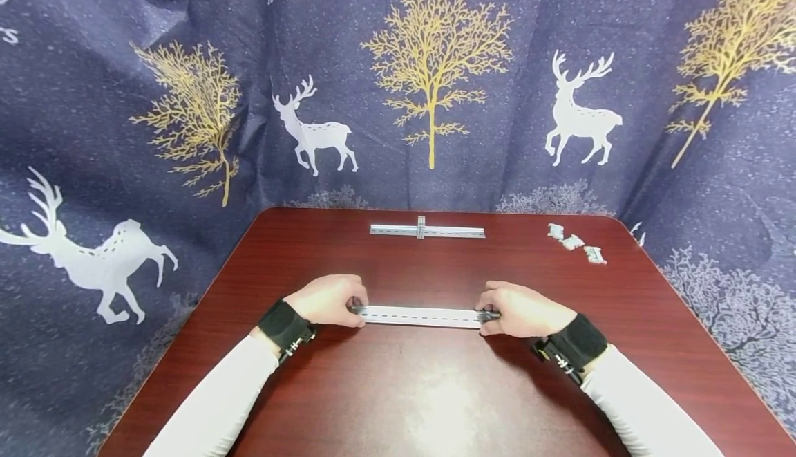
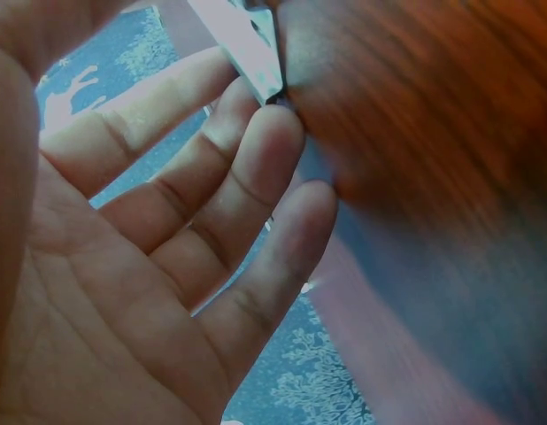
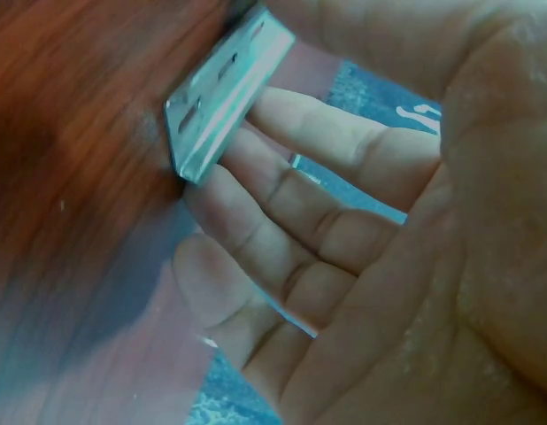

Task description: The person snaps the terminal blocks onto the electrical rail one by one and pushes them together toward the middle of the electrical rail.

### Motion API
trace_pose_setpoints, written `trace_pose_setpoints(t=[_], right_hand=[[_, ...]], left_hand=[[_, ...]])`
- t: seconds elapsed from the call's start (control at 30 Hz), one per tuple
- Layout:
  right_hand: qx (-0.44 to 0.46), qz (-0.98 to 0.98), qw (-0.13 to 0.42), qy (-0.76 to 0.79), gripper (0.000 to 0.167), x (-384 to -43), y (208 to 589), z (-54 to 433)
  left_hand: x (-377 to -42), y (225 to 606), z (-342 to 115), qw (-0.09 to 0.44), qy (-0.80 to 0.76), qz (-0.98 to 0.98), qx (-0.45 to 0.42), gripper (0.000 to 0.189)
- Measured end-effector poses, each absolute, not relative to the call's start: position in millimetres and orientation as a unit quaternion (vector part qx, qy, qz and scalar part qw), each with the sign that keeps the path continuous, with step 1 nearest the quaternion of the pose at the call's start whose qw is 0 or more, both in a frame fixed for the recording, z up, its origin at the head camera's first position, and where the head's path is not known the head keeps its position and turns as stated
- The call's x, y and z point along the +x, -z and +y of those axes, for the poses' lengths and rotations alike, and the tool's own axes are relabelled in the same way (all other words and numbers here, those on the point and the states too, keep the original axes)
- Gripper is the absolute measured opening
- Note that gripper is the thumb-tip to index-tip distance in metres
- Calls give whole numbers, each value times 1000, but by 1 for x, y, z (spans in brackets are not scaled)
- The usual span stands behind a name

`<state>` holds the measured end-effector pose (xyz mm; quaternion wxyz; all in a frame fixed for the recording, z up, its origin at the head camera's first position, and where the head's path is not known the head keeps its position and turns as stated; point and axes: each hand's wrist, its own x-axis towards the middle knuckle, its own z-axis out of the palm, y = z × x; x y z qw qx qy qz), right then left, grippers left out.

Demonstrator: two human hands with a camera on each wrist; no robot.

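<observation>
A silvery slotted metal DIN rail [image 1: 419,316] lies crosswise in front of me, low over the table. Its left end is held by my left hand [image 1: 329,299], while my right hand [image 1: 524,310] grips the opposite end. In the left wrist view, the rail's tip [image 2: 247,44] rests against the fingers. Dark slots show on the rail's end [image 3: 222,102] in the right wrist view, with fingers behind it. Thumb contact is partly out of both wrist views. Whether the rail touches the tabletop, I cannot tell.
Toward the back of the reddish-brown table [image 1: 311,249] lies a second slotted rail [image 1: 454,232] with a grey clip-like piece [image 1: 421,227] across it. Several small pale pieces [image 1: 572,242] sit at the back right. A dark blue deer-print curtain [image 1: 472,187] hangs behind.
</observation>
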<state>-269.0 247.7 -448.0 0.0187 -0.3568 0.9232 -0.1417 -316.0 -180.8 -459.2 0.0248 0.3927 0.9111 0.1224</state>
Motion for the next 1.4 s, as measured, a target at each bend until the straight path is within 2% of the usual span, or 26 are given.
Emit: trace_pose_setpoints(t=[0.23, 0.43, 0.73, 1.0, 1.4], right_hand=[[-333, 929, 19, 162, 16, -282, 448, 266], [-284, 943, -7, 173, 11, -299, 451, 297], [-170, 968, -44, 180, 29, -317, 450, 349], [-121, 974, -33, 190, 33, -325, 452, 385], [-40, 983, -66, 167, 51, -330, 454, 426]], left_hand=[[-317, 460, -182, 30, -129, 911, 391, 19], [-316, 460, -182, 29, -127, 911, 391, 19], [-315, 457, -180, 30, -129, 911, 390, 19], [-314, 456, -179, 29, -127, 911, 391, 18], [-317, 458, -180, 33, -129, 912, 388, 17]])
